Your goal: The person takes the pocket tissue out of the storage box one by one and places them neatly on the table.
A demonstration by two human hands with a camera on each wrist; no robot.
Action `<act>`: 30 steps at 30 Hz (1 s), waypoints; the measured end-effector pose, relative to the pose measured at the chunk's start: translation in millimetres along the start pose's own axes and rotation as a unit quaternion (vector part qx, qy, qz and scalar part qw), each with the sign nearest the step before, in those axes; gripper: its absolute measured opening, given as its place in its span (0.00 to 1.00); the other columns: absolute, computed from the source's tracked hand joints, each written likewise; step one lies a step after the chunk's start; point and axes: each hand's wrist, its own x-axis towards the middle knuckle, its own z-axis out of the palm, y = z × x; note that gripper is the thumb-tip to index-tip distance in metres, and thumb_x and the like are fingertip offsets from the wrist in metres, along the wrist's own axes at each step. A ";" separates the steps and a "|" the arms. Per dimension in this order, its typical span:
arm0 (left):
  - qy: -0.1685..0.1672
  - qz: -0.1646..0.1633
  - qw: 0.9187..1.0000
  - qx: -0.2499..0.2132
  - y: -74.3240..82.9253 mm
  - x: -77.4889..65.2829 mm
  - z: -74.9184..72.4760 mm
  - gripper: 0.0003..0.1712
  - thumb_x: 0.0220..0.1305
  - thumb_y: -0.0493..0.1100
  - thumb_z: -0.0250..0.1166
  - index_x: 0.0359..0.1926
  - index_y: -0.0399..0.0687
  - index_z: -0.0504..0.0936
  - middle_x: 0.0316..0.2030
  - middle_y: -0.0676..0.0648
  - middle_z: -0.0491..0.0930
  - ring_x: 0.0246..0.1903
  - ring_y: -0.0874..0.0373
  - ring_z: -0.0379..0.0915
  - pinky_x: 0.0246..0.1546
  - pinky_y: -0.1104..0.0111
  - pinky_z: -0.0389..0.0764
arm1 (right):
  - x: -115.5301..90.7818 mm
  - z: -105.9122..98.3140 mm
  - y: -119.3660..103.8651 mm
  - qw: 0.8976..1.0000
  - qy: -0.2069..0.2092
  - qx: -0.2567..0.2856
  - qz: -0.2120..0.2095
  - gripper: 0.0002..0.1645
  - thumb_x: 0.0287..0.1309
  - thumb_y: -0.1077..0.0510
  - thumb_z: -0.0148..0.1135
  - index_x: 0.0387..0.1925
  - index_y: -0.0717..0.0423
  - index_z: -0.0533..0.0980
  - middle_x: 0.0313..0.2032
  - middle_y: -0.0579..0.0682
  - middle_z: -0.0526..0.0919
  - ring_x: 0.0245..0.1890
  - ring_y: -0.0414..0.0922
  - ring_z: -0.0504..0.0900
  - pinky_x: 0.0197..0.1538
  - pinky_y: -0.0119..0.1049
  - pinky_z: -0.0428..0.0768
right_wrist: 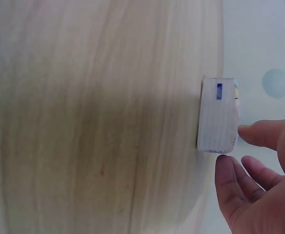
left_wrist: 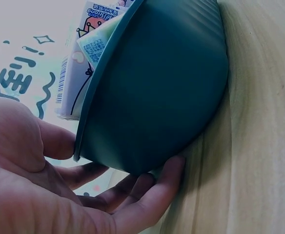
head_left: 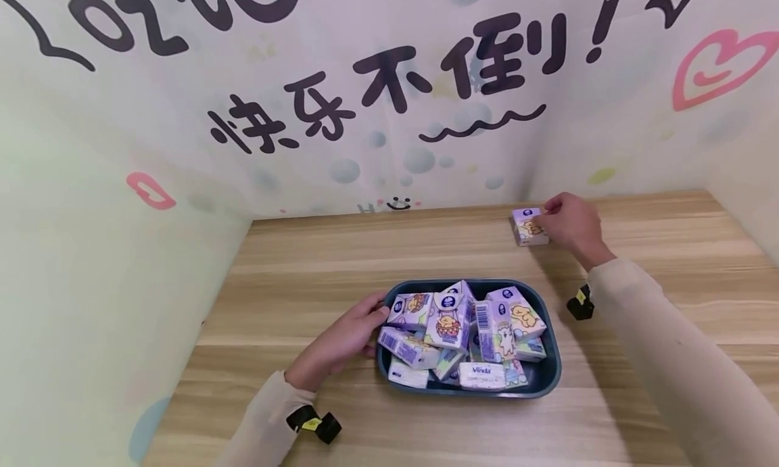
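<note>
Two jobs live: left hand (head_left: 345, 333) grips tub (left_wrist: 164, 87); right hand (head_left: 573, 222) touches lone packet (head_left: 527, 229), pinch unclear; best keep it flat.

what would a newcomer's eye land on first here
Probably the big black lettering across the wall behind the table. Next, the dark teal tub heaped with purple-and-white packs, the left hand at its left end. Then the lone pack near the table's back edge, by the right hand.
</note>
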 end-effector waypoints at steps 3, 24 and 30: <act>-0.007 0.012 1.000 0.010 -0.1 1.2 -0.4 0.30 0.91 0.44 0.45 0.86 0.42 0.59 0.72 0.34 0.70 0.55 0.45 0.79 0.43 0.57 0.88 | -5.9 -6.1 -0.4 1.000 0.005 0.002 0.000 0.28 0.78 0.53 0.62 0.64 0.72 0.72 0.57 0.71 0.78 0.52 0.65 0.77 0.50 0.54 0.81; -0.015 0.011 1.000 0.017 -1.6 3.3 -2.4 0.30 0.91 0.43 0.44 0.86 0.41 0.58 0.71 0.32 0.70 0.55 0.44 0.80 0.46 0.54 0.89 | -113.3 -32.9 -26.3 0.982 -0.105 -0.029 -0.157 0.17 0.74 0.55 0.71 0.54 0.63 0.82 0.46 0.54 0.88 0.49 0.55 0.87 0.42 0.40 0.84; -0.021 0.013 1.000 0.016 -0.8 2.5 -2.4 0.30 0.91 0.43 0.44 0.86 0.40 0.59 0.70 0.33 0.70 0.54 0.45 0.80 0.45 0.54 0.89 | -142.9 -25.2 -37.8 0.972 -0.151 -0.018 -0.182 0.20 0.70 0.50 0.76 0.54 0.59 0.85 0.43 0.47 0.88 0.44 0.47 0.86 0.41 0.38 0.84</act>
